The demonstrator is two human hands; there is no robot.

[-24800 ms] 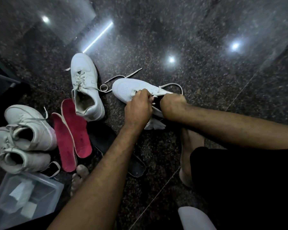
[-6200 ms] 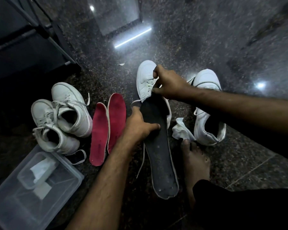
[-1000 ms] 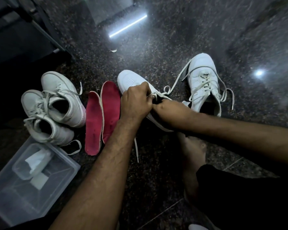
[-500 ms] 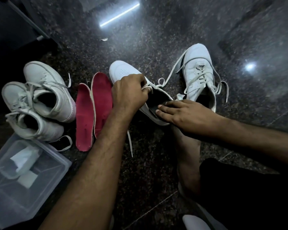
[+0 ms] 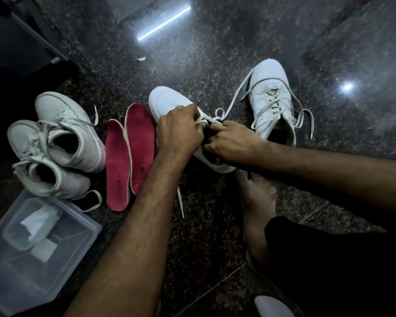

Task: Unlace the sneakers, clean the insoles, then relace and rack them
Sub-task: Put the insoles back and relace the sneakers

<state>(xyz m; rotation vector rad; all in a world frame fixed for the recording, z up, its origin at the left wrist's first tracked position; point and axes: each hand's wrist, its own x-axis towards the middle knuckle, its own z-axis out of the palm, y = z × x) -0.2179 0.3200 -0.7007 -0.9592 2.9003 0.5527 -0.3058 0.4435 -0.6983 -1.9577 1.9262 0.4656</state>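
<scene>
Down on the dark speckled granite floor [image 5: 215, 53], looks like relacing: left hand [image 5: 178, 131] pinches the white lace [image 5: 205, 120], right hand [image 5: 232, 143] curls into the white leather sneaker [image 5: 169, 99] collar; next, threading eyelets.

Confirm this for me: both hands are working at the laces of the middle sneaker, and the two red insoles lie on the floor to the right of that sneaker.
Not quite. In the head view the two red insoles lie to the left of the middle sneaker, between it and the pair of white sneakers. The rest holds: the left hand and right hand are both at its laces.
</scene>
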